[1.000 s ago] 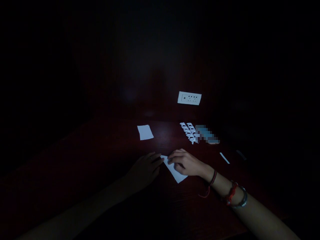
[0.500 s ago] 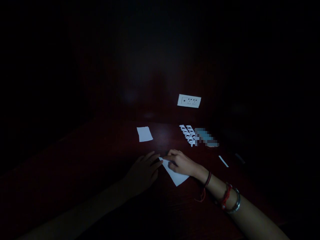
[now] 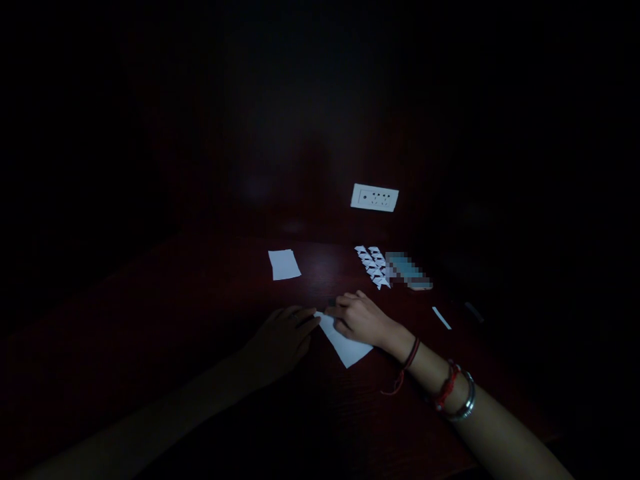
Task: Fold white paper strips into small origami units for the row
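Observation:
The scene is very dark. A white sheet of paper (image 3: 347, 348) lies on the dark red table (image 3: 200, 313) in front of me. My right hand (image 3: 361, 319) rests on the sheet's upper part with its fingers curled and pressed down onto it. My left hand (image 3: 283, 337) lies flat beside the sheet's left corner, fingers stretched out and touching its edge. Several bracelets circle my right wrist.
A smaller white paper (image 3: 284, 264) lies farther back on the left. Several small folded white pieces (image 3: 371, 265) sit in rows beside a blurred bluish object (image 3: 407, 271). A thin white strip (image 3: 441, 317) lies at right. A white socket plate (image 3: 375, 197) is on the wall behind.
My right hand slid slightly left along the sheet towards my left hand. The view shifted a little, and the left hand stayed in place.

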### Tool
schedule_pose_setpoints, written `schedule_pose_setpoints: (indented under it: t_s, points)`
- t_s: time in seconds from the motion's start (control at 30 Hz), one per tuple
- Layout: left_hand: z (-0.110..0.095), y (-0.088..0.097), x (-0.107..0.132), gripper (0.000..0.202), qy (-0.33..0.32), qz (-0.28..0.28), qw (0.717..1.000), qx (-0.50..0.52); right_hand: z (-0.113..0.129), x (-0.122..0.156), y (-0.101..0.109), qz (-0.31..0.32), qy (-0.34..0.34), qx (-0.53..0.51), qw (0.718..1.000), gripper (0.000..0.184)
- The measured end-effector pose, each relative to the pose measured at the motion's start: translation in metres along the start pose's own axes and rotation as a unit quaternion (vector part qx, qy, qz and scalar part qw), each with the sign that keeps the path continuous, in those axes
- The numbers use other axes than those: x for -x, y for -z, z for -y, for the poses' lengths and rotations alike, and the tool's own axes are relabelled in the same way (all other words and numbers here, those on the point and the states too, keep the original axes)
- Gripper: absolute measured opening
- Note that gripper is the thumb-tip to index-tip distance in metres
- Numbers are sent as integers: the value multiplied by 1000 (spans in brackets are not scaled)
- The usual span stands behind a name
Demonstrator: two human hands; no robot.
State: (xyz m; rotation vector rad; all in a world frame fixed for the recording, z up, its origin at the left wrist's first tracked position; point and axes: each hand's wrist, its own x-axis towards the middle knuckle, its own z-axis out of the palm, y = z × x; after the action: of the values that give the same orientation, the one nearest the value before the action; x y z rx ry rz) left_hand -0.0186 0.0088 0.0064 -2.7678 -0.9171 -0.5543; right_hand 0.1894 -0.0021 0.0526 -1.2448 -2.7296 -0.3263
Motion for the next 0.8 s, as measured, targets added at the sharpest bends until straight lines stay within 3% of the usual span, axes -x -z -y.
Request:
schedule_pose_setpoints:
  t_s: [0.57, 0.8]
  points:
    - [5, 9, 6, 38, 11, 21, 1000, 8, -7, 17, 20, 35, 26, 22, 999, 18]
    - [9, 7, 9, 39, 13, 14, 999, 26, -14, 21, 17, -6, -19, -51, 998, 18]
